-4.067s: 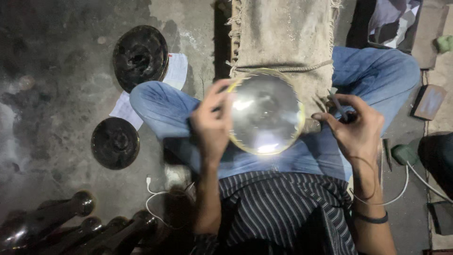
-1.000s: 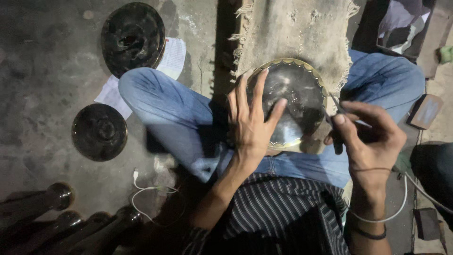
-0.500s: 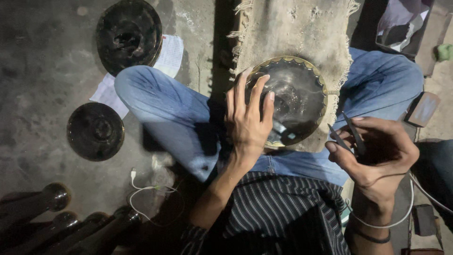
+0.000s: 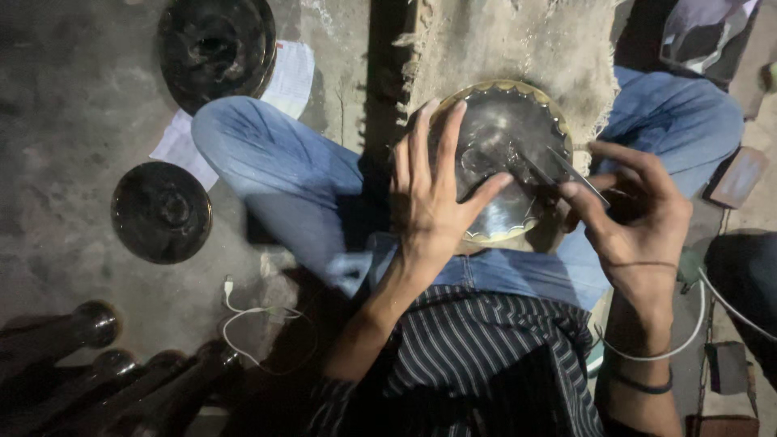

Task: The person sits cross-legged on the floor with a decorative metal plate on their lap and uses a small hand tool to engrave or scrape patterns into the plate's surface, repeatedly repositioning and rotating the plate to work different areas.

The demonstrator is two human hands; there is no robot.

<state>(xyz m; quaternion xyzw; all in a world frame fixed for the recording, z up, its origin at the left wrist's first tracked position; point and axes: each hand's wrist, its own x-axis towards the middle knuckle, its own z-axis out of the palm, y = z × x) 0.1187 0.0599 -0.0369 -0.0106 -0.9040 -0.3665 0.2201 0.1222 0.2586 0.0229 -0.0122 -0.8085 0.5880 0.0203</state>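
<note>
Where the person sits cross-legged on a concrete floor (image 4: 73, 121), a round metal plate (image 4: 506, 154) with a scalloped brass-coloured rim lies on the lap, against a strip of burlap cloth (image 4: 518, 40) that runs away from the knees. The left hand (image 4: 433, 202) lies flat on the plate's left part, fingers spread and pressing down, the thumb stretched across the shiny face; it grasps nothing, only steadies the plate. The right hand (image 4: 635, 214) sits just beside the plate's right edge, its thumb and forefinger pinched round a thin metal engraving tool (image 4: 558, 174), whose dark point reaches over the plate's surface; whether the tip touches the metal cannot be told. A thin band circles the right wrist. To the left on the floor lie two dark round discs (image 4: 162, 212), the farther one resting on a sheet of white paper (image 4: 283, 81). A white cable (image 4: 247, 316) coils near the left elbow, and several dark rounded metal posts (image 4: 97, 324) stand at the lower left corner
</note>
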